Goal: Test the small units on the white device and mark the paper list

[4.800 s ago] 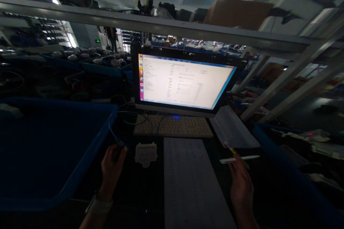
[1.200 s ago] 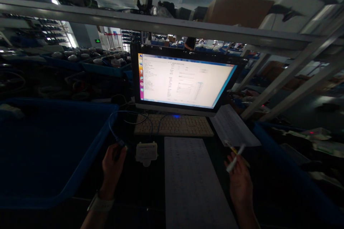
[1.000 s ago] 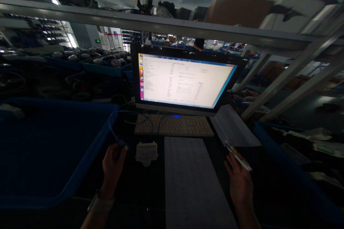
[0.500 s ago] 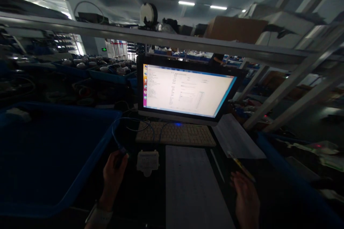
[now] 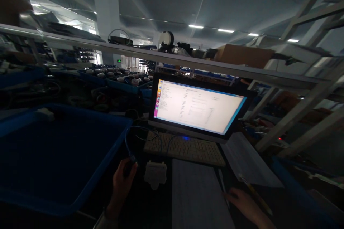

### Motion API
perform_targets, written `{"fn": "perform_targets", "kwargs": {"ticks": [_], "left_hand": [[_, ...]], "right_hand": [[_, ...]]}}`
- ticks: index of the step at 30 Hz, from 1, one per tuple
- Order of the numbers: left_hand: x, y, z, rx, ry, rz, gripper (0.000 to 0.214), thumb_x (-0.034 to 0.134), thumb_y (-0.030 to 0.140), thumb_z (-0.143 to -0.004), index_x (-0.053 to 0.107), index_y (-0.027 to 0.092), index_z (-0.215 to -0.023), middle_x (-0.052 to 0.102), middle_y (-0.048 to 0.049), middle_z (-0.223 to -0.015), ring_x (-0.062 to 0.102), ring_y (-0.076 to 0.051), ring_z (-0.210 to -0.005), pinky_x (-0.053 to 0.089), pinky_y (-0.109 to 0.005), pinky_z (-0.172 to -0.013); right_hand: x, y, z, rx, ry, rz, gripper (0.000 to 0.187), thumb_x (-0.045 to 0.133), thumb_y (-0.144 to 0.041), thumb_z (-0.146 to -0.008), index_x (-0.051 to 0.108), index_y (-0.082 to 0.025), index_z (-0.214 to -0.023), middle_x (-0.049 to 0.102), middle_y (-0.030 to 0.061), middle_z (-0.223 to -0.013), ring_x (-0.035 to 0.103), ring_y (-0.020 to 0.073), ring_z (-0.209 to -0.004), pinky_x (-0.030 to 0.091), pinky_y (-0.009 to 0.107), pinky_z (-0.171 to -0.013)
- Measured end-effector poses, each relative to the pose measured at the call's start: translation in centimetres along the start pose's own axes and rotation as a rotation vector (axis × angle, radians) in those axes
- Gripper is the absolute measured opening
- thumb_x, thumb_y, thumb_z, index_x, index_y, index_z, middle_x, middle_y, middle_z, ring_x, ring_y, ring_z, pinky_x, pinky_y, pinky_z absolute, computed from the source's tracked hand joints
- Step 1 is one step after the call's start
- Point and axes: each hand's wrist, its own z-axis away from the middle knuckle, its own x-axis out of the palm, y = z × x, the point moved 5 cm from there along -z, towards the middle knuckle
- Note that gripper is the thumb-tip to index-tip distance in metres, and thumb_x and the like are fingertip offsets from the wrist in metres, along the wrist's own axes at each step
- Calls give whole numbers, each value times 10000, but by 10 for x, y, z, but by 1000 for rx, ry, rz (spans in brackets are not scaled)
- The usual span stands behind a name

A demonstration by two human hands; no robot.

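My left hand [image 5: 124,177] is closed around the plug end of a blue cable [image 5: 128,146], which loops up toward the keyboard. Just right of it lies a small pale translucent case [image 5: 156,173] with a rounded tab. My right hand [image 5: 242,202] reaches in from the lower right, fingers partly apart, its fingertips at a slim white pen [image 5: 222,182]. That pen lies along the right edge of a printed sheet [image 5: 197,193]. To the right of the hand rests a yellow pen-like tool [image 5: 256,195]. Dim light hides fine finger detail.
A lit monitor [image 5: 199,109] stands behind a white keyboard [image 5: 185,146]. A large blue bin [image 5: 107,157] flanks the left side, another blue bin [image 5: 292,182] the right. More paper [image 5: 249,159] lies by the monitor. Overhead runs a shelf [image 5: 188,61] with a cardboard box [image 5: 243,55].
My right hand has moved left from beside the yellow pen-like tool to the white pen. My left hand keeps the cable plug. The whole view has shifted, with the scene lower and further right.
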Motion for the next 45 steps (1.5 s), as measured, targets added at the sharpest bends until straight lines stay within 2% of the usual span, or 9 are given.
{"fn": "perform_targets", "kwargs": {"ticks": [6, 11, 13, 16, 21, 24, 29, 35, 45], "left_hand": [[0, 2, 0, 11, -24, -10, 317, 611, 489, -661, 597, 195, -779, 683, -43, -728, 650, -191, -670, 539, -291, -616], [-1, 3, 2, -11, -14, 7, 334, 602, 491, -669, 589, 188, -808, 680, -50, -752, 648, -192, -693, 534, -300, -636], [-1, 5, 2, -5, -16, 6, 318, 598, 484, -674, 585, 191, -797, 674, -45, -743, 645, -191, -687, 534, -304, -641], [0, 7, 2, -2, -34, 4, 308, 598, 474, -677, 583, 188, -790, 667, -42, -740, 640, -187, -680, 531, -304, -641], [1, 5, 2, -19, -35, 36, 294, 601, 449, -683, 583, 181, -801, 662, -41, -741, 633, -177, -680, 525, -290, -629], [2, 1, 4, -38, -43, 56, 298, 611, 444, -679, 586, 177, -807, 662, -46, -754, 634, -180, -695, 524, -292, -640], [3, -2, 5, -76, -48, 88, 308, 620, 440, -681, 582, 174, -831, 666, -52, -778, 639, -179, -708, 524, -291, -651], [4, 1, 6, -68, -71, 122, 280, 621, 416, -690, 572, 177, -827, 663, -36, -774, 637, -162, -703, 524, -271, -650], [3, 3, 6, -86, -55, 122, 285, 634, 419, -675, 566, 178, -812, 657, -38, -759, 633, -161, -696, 520, -266, -647]], "right_hand": [[-5, -2, 0, 94, -28, 124, 314, 619, -516, -523, 555, -222, -434, 583, 55, -520, 556, 237, -561, 344, 340, -561], [-3, -8, 1, 87, -84, -1, 303, 595, -487, -515, 541, -202, -428, 537, 29, -492, 508, 181, -531, 316, 296, -528], [-4, -12, 5, 95, -80, -98, 341, 559, -530, -564, 545, -198, -489, 470, -9, -451, 427, 133, -453, 272, 267, -472], [3, -31, 14, 48, -84, -379, 384, 516, -588, -634, 526, -203, -633, 361, -72, -434, 286, 80, -384, 186, 229, -421], [45, -88, 31, -16, -68, -641, 303, 589, -475, -624, 438, -215, -661, 460, -58, -502, 356, 78, -409, 206, 197, -394], [80, -115, 37, -91, -92, -601, 302, 580, -485, -661, 455, -209, -649, 502, -36, -525, 401, 96, -442, 266, 209, -413], [112, -124, 42, -246, 66, -472, 299, 528, -481, -750, 465, -210, -640, 476, -34, -563, 453, 126, -550, 357, 239, -520], [119, -111, 42, -262, 320, -356, 373, 515, -494, -725, 343, -231, -525, 360, -60, -472, 369, 113, -465, 299, 238, -464], [120, -117, 43, -248, 283, -274, 354, 487, -477, -742, 357, -231, -523, 366, -61, -456, 376, 112, -443, 276, 238, -452]]}}
